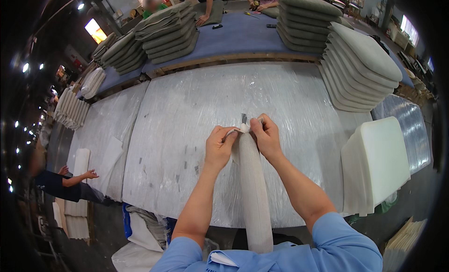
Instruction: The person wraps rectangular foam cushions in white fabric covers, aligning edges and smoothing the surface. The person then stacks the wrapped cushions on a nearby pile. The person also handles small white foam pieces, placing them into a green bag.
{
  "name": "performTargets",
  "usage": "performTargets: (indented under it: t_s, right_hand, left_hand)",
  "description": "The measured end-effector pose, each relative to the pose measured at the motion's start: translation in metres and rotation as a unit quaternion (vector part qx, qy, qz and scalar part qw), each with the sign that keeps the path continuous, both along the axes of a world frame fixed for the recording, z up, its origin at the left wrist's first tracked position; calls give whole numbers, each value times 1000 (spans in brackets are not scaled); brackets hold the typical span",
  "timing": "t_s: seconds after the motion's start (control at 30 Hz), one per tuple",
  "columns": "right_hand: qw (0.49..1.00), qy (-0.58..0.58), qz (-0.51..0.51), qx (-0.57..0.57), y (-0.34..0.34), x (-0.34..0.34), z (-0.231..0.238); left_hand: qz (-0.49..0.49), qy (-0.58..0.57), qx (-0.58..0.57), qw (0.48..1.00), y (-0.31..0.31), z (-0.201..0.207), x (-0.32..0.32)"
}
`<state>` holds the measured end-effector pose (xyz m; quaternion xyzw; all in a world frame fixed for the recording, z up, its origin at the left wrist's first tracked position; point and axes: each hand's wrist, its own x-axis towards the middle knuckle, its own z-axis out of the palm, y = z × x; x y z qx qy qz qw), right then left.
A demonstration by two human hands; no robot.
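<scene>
A long, light grey fabric-covered cushion (255, 192) stands on edge in front of me, running from my body onto the plastic-covered table (173, 113). At its far end the cover's edges are parted, and a bit of white filling (244, 128) shows between them. My left hand (219, 146) pinches the cover's edge on the left of that end. On the right, my right hand (266, 135) has its fingers closed on the other edge of the cover. Just beyond the hands lies a small dark grey scrap (243, 118).
Pale covered cushions (360, 66) are stacked at the far right, with white foam pads (381, 155) nearer. Behind, a blue table (229, 38) carries grey-green cushion stacks (168, 33). A person (61, 181) stands at the left; other people work across the blue table.
</scene>
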<state>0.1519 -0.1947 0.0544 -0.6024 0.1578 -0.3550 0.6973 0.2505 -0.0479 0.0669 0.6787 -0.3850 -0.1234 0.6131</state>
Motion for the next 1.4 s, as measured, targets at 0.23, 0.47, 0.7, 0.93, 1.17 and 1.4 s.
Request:
performTargets:
  t_s: [0.23, 0.47, 0.7, 0.93, 1.17, 1.4]
  right_hand:
    - [989, 84, -33, -115, -18, 20, 14]
    - [954, 173, -44, -239, -24, 31, 26]
    - [950, 206, -83, -221, -33, 48, 20]
    - [997, 39, 2, -68, -49, 20, 2]
    - [994, -34, 98, -16, -26, -2, -5]
    - [987, -1, 162, -18, -35, -14, -20]
  left_hand:
    - [63, 148, -58, 985, -33, -12, -24]
    - [84, 242, -34, 966, -55, -16, -17]
    - [163, 166, 25, 972, -64, -17, -12]
    - [219, 42, -60, 973, -58, -12, -46]
    - [246, -74, -78, 963, -48, -22, -41]
    - [-6, 119, -94, 989, -27, -17, -24]
